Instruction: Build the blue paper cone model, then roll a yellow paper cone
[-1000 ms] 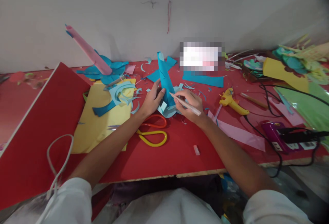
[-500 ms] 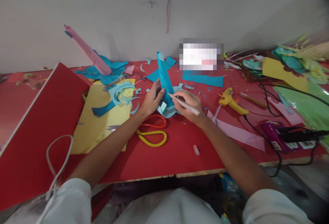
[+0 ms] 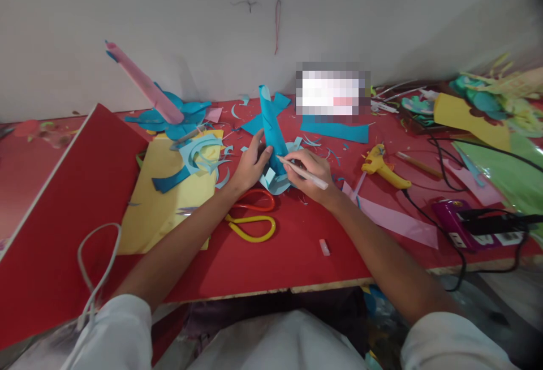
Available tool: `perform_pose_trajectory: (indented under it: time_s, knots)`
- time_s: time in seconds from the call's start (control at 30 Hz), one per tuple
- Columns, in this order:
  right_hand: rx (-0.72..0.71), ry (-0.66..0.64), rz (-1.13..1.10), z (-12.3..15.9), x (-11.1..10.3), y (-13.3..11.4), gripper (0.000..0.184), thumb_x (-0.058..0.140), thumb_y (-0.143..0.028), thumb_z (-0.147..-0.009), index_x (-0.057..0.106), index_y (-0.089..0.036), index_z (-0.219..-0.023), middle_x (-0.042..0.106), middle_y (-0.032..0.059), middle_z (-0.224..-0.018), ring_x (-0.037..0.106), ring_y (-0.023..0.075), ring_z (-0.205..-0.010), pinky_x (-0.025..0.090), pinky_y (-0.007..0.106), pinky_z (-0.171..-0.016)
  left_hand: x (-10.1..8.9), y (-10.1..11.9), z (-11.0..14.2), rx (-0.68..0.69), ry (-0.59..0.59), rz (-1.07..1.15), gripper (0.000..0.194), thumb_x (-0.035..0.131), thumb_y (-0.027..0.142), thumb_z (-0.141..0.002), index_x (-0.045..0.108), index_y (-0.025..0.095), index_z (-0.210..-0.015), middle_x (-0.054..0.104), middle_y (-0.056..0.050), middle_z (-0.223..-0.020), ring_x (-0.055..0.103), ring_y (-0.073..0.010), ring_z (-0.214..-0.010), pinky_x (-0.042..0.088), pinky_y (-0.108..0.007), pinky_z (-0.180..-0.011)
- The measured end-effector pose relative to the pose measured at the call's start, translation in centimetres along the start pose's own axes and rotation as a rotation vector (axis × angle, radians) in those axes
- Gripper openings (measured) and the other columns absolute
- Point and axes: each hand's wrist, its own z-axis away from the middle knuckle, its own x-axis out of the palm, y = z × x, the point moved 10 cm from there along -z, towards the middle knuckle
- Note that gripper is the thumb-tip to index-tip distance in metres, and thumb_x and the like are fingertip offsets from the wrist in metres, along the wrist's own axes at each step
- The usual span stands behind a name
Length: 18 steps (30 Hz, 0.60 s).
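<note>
A rolled blue paper cone [image 3: 272, 124] stands nearly upright on a ring of light blue paper [image 3: 278, 189] with folded tabs. My left hand [image 3: 253, 163] is curled against its left side, fingers wrapped behind and thumb in front. In my right hand [image 3: 311, 173] is a pale pencil [image 3: 306, 174], gripped in a writing hold. Its tip touches or nearly touches the cone's lower right side. Below my left hand lie scissors with one orange and one yellow handle [image 3: 253, 238]; their blades are partly hidden under my left forearm.
Yellow paper sheets [image 3: 169, 189] with light blue cut-offs lie at left, beside a tilted red board [image 3: 72, 217]. A pink tube [image 3: 146, 84] leans at the back. On the right are a yellow glue gun [image 3: 386, 169], a pink strip [image 3: 396, 220] and a purple box [image 3: 456, 223] with black cables.
The pencil has shifted very slightly to the left along with my right hand. My left hand and the cone look the same.
</note>
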Motion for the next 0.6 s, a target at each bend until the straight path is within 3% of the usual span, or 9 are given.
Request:
perform_pose_trajectory:
  time_s: [0.17,0.27,0.6]
  knots:
    - [0.015,0.072,0.057,0.0,-0.7,0.3,0.006,0.059,-0.027,-0.098,0.064,-0.026,-0.099,0.073,0.0040,-0.086,0.070,0.0196,-0.077,0.057,0.032,-0.072,0.0,-0.3,0.0,-0.008,-0.024,-0.003,0.067,0.054,0.065,-0.100,0.041,0.028,-0.155,0.063,-0.002,-0.083,0.058,-0.0140,-0.060,0.051,-0.026,-0.056]
    - [0.003,0.083,0.069,0.0,-0.8,0.1,0.004,0.059,-0.026,-0.098,0.063,-0.026,-0.098,0.073,0.0037,-0.085,0.069,0.0189,-0.075,0.056,0.031,-0.070,0.1,-0.4,0.0,-0.008,-0.039,0.006,0.068,0.054,0.064,-0.100,0.040,0.028,-0.156,0.062,-0.001,-0.082,0.055,-0.0134,-0.058,0.049,-0.027,-0.058]
    - [-0.019,0.110,0.084,0.0,-1.1,0.1,0.001,0.058,-0.025,-0.097,0.059,-0.025,-0.096,0.072,0.0020,-0.083,0.069,0.0172,-0.073,0.055,0.029,-0.069,0.6,0.2,0.0,0.013,-0.072,-0.081,0.074,0.063,0.059,-0.097,0.039,0.022,-0.157,0.071,-0.009,-0.107,0.068,-0.0179,-0.085,0.054,-0.028,-0.074]
